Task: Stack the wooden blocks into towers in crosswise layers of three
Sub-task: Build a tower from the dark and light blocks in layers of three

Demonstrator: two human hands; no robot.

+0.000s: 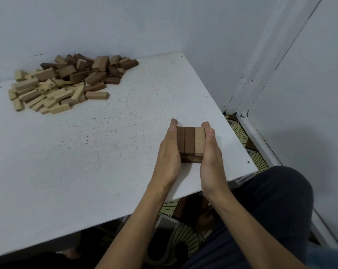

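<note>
**Pressing a low block stack between two flat hands**

Heaped at about ten o'clock on the white table [86, 152], close to the grey wall [125, 26], lies a pile of loose wooden blocks [67, 82]. Pale ones make up its left part and dark brown ones its right, and they lie at all angles and overlap one another. One brown block sits flat at the pile's near right edge.

Well apart from the pile, at about four o'clock on the table and near its right edge, stands the stack [190, 142]. The left hand [169, 152] lies against its left side, with fingers straight and together and the palm flat on the wood. It presses rather than grips.

The stack's top layer holds three blocks side by side, running away from the person: a dark block [180, 140], a second dark block [189, 140] and a light block [199, 139]. All three touch. Under them the long face of a dark lower layer [191, 159] shows, laid crosswise. How many blocks it holds cannot be told.

The right hand [210, 156] mirrors the left against the light block's side, with its fingers likewise straight and its thumb along the top edge.

At five o'clock, beyond the table's corner, a knee in dark cloth [280, 200] shows above a patterned floor mat [240, 133].
</note>
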